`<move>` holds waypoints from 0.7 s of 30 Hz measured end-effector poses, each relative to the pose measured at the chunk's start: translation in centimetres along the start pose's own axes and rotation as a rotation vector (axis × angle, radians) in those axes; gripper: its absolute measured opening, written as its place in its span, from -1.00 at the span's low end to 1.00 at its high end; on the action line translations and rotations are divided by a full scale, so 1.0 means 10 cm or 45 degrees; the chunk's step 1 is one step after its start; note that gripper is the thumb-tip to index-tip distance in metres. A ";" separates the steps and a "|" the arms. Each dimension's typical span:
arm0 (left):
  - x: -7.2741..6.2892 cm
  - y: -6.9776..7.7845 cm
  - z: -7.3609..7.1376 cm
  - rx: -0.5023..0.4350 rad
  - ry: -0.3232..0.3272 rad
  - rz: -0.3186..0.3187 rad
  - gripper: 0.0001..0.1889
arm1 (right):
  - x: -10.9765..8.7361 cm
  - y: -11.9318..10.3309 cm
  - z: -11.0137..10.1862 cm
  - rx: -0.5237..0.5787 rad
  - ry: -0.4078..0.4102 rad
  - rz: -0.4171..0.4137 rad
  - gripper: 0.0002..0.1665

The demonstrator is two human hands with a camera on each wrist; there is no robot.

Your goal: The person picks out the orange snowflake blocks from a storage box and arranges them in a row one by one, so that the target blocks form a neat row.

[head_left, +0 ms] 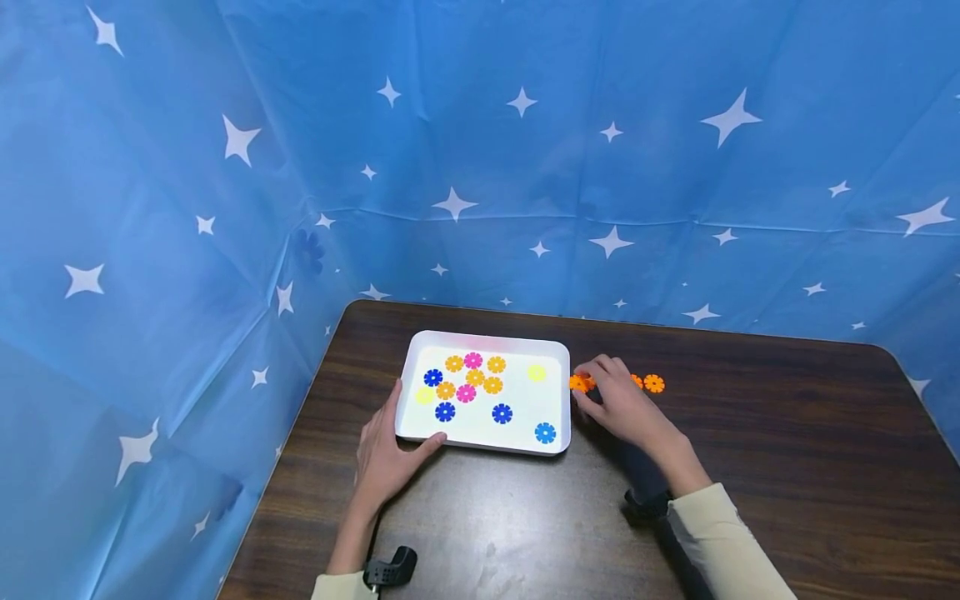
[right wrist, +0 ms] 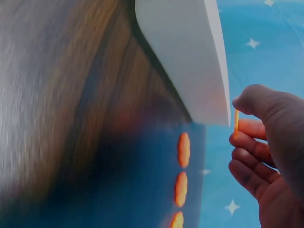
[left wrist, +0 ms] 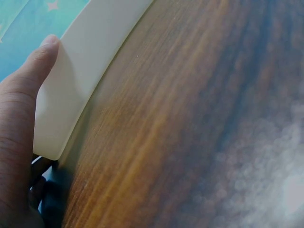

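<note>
A shallow white tray (head_left: 517, 443) lies on the table, with flower-shaped plastic discs in orange, pink, blue and yellow spread inside it. My left hand (head_left: 390, 454) holds the tray's near left corner, fingers along the side and thumb (left wrist: 40, 61) over the front rim. Just beyond the tray's right wall, my right hand (head_left: 618, 400) pinches an orange flower-shaped disc (right wrist: 236, 123) between thumb and fingertips, off the table. More orange discs (head_left: 654, 384) lie in a row on the table beside that hand, partly hidden by it in the head view.
The dark wood-grain table (head_left: 787, 433) extends to the right and toward me. A blue curtain (head_left: 555, 158) with white stars hangs behind and to the left. Black wrist devices sit on the left wrist (head_left: 390, 568) and right wrist (head_left: 647, 504).
</note>
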State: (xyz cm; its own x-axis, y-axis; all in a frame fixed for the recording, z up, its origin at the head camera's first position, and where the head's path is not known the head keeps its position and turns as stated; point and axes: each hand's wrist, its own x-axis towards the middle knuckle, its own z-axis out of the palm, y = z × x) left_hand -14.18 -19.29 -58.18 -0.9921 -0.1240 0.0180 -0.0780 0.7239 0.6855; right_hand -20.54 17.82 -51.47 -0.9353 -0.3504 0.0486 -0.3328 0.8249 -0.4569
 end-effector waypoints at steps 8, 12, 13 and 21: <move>0.00 -0.01 0.01 -0.003 0.003 0.005 0.19 | -0.06 0.20 -0.10 -0.023 0.015 0.025 -0.58; 0.01 -0.01 0.01 -0.006 0.005 0.002 0.19 | -0.09 0.28 -0.14 -0.033 0.026 0.037 -0.58; 0.01 -0.01 0.01 -0.007 0.005 0.001 0.19 | -0.10 0.29 -0.16 -0.036 0.029 0.037 -0.58; -0.01 0.00 0.00 -0.007 0.008 0.007 0.18 | -0.17 0.48 -0.23 -0.051 0.034 0.048 -0.58</move>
State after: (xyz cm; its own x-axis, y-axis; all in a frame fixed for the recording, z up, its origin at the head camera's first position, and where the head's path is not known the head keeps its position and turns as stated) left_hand -14.12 -19.26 -58.17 -0.9920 -0.1238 0.0263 -0.0717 0.7208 0.6894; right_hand -20.80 23.37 -51.69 -0.9500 -0.3072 0.0556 -0.3011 0.8548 -0.4227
